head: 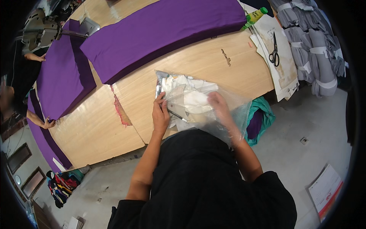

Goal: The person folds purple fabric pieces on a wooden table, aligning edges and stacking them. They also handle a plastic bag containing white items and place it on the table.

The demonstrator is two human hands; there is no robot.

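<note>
A clear plastic bag point(237, 106) lies at the near edge of the wooden table point(154, 88), with white papers or cloth pieces point(197, 98) in it. My left hand point(161, 114) grips the bag's left side, thumb and fingers near its contents. Beside those fingers is a dark pen-like item point(176, 115); whether it lies inside the plastic cannot be told. My right hand point(219, 106), blurred, is within or behind the plastic at the right of the white pieces; its fingertips touch or nearly touch them, and its grip is unclear.
Stacked purple fabric point(171, 28) covers the far side. At the left, another person's hands point(49, 123) hold more purple fabric point(61, 74) near a cutting machine point(40, 31). Black scissors point(274, 54) lie on paper patterns point(281, 71). A green bottle point(254, 17) and grey fabric rolls point(320, 57) are right.
</note>
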